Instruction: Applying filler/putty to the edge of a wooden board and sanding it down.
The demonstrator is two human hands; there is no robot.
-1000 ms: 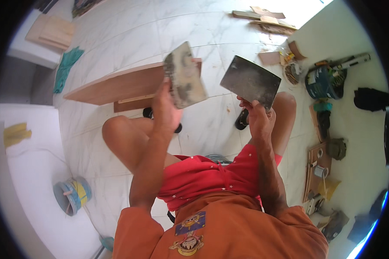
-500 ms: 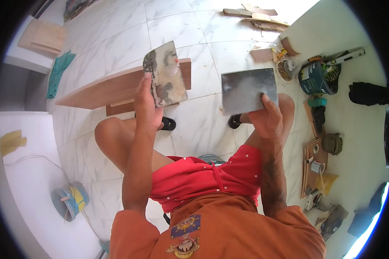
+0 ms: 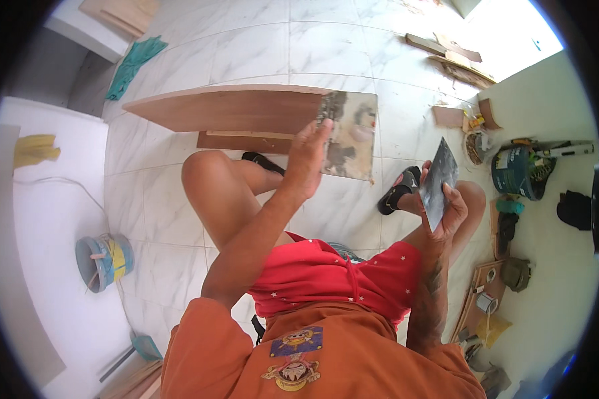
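My left hand [image 3: 305,159] is closed on the left edge of a flat, rectangular beige panel [image 3: 354,136] blotched with dark stains. This panel is held up in front of the right end of a long reddish-brown wooden board [image 3: 239,110] standing on the floor. Off to the right, my right hand [image 3: 450,211] grips a thin dark grey panel [image 3: 440,178] by its lower part, thumb on its face. The grey panel is tilted, nearly edge-on, above my right foot. A wide gap separates the two panels.
Wood offcuts [image 3: 449,56] lie on the tiled floor at the far right. A dark bucket of tools [image 3: 518,169] stands by the right wall, near a paint can [image 3: 487,302]. On the left are a blue bucket [image 3: 100,263] and a green cloth [image 3: 132,66].
My left hand has moved right with the beige panel, which now faces me more squarely. My right hand has turned the grey panel from face-on to nearly edge-on. The view has shifted.
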